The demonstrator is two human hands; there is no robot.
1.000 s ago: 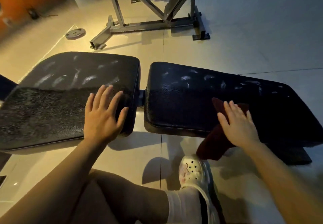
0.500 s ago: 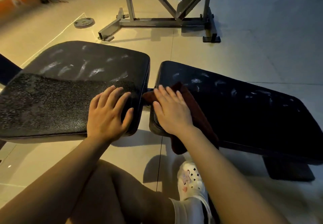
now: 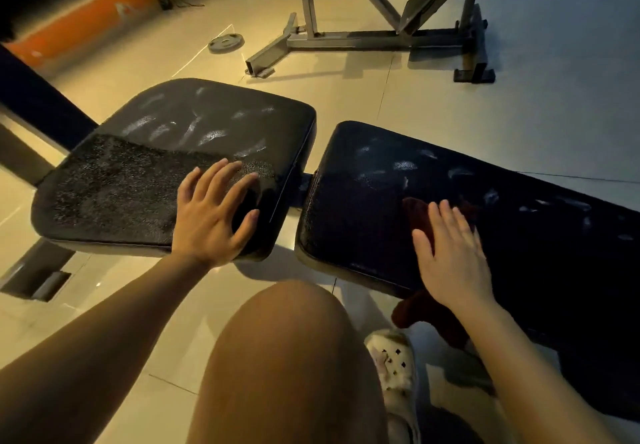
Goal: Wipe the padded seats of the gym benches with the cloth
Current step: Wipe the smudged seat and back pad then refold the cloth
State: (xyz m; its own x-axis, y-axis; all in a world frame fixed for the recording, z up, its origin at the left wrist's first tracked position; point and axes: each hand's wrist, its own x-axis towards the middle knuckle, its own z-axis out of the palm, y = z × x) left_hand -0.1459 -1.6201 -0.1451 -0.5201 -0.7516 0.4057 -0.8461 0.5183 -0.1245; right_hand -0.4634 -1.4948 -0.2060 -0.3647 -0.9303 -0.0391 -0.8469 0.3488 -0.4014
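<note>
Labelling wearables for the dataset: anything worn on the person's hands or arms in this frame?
Nothing visible. The left hand and right hand are bare, with no gloves, rings or watch to be seen. Both forearms are bare up to the frame edge, so no sleeves or wristbands show. Light is dim, so small items could be missed.

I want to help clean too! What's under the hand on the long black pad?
A dark red cloth lies under the right hand, on the long pad. Its middle is covered; one end hangs off the near edge.

Two black padded seats fill mid-frame: the left pad (image 3: 145, 180), smeared pale, and the long right pad (image 3: 363, 208). A dark red cloth (image 3: 417, 209) lies flat on the right pad, draping over its near edge.
</note>
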